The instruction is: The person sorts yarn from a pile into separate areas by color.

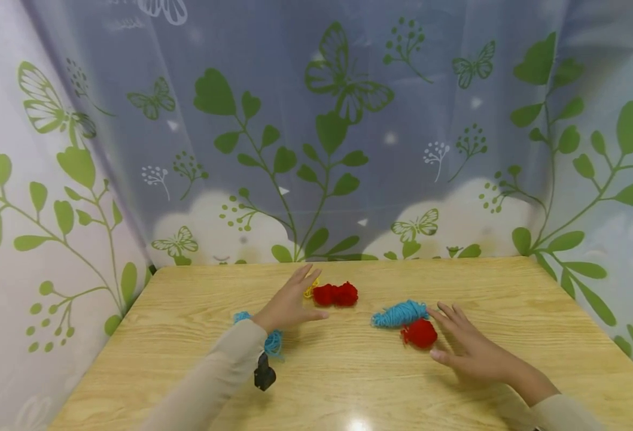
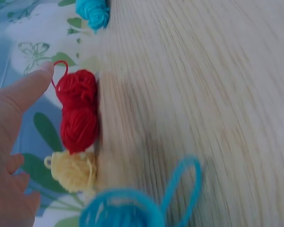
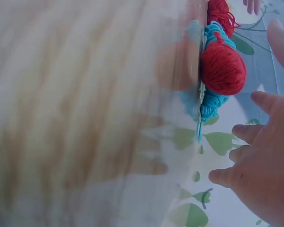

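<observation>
My left hand (image 1: 288,304) hovers with fingers spread, holding nothing. Just beyond it lies a red yarn bundle (image 1: 335,294) pinched in at the middle, and beside that a small yellow yarn bundle (image 2: 73,171), partly hidden by the fingers in the head view. Loose-looped blue yarn (image 1: 274,343) lies under the left wrist, which covers its middle. On the right, an elongated blue yarn skein (image 1: 401,314) has a round red yarn ball (image 1: 420,334) in front of it. My right hand (image 1: 472,353) is beside both, fingers apart and grasping nothing; whether a fingertip touches the blue skein I cannot tell.
The yarn lies on a light wood-grain table (image 1: 338,383). A patterned curtain (image 1: 316,179) with leaves and butterflies stands behind the table's back edge and along both sides. A small black device (image 1: 264,374) shows at the left wrist.
</observation>
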A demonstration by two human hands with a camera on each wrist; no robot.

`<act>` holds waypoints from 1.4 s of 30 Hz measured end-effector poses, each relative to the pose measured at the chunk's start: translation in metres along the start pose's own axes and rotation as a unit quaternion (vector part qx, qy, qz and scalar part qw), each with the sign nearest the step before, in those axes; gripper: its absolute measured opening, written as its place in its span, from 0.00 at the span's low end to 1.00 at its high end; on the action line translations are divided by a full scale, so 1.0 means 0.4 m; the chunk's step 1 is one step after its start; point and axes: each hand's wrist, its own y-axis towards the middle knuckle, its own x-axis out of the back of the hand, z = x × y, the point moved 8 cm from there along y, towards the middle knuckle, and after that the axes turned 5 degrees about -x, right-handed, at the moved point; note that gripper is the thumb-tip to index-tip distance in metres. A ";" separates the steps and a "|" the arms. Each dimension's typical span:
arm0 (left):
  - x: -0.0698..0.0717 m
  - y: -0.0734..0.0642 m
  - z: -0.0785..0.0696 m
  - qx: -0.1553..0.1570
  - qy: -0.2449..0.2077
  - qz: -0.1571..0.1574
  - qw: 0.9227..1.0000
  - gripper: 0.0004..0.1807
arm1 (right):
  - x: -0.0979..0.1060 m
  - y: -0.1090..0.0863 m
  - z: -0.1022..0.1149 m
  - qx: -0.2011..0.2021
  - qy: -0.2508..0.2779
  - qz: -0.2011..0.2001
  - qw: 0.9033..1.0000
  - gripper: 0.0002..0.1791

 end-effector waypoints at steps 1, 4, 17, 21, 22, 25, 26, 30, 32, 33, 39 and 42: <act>-0.007 0.007 -0.003 -0.002 -0.011 0.001 1.000 0.52 | -0.001 0.000 0.002 0.000 0.002 0.002 1.000 0.41; -0.026 0.026 -0.020 -0.017 -0.027 0.000 0.999 0.51 | -0.003 0.000 0.009 0.001 0.006 0.007 1.000 0.41; -0.099 0.084 -0.052 -0.009 -0.027 -0.026 0.999 0.40 | -0.011 0.015 0.004 -0.001 0.005 0.006 1.000 0.41; -0.111 0.095 -0.050 0.000 -0.025 -0.045 0.999 0.36 | -0.008 0.024 0.000 -0.009 0.027 0.016 0.999 0.42; -0.113 0.097 -0.049 0.001 -0.023 -0.050 0.999 0.35 | -0.008 0.027 0.000 -0.010 0.037 0.020 0.999 0.42; -0.117 0.102 -0.048 0.003 -0.019 -0.063 0.998 0.32 | -0.008 0.037 -0.005 -0.015 0.064 0.030 0.997 0.40; -0.117 0.102 -0.047 0.003 -0.020 -0.069 0.997 0.31 | -0.008 0.041 -0.007 -0.016 0.070 0.032 0.997 0.40; -0.124 0.108 -0.038 0.009 -0.034 -0.092 0.995 0.25 | -0.010 0.058 -0.017 -0.036 0.085 0.032 0.995 0.37; -0.129 0.110 -0.031 0.013 -0.041 -0.104 0.994 0.23 | -0.009 0.065 -0.019 -0.049 0.082 0.026 0.995 0.36; -0.132 0.111 -0.029 0.014 -0.046 -0.110 0.993 0.22 | -0.009 0.068 -0.020 -0.056 0.078 0.023 0.995 0.36; -0.141 0.109 -0.016 0.026 -0.063 -0.130 0.989 0.22 | -0.010 0.076 -0.021 -0.101 0.076 0.006 0.992 0.33; -0.141 0.109 -0.012 0.034 -0.065 -0.132 0.988 0.22 | -0.014 0.079 -0.026 -0.120 0.096 0.005 0.988 0.33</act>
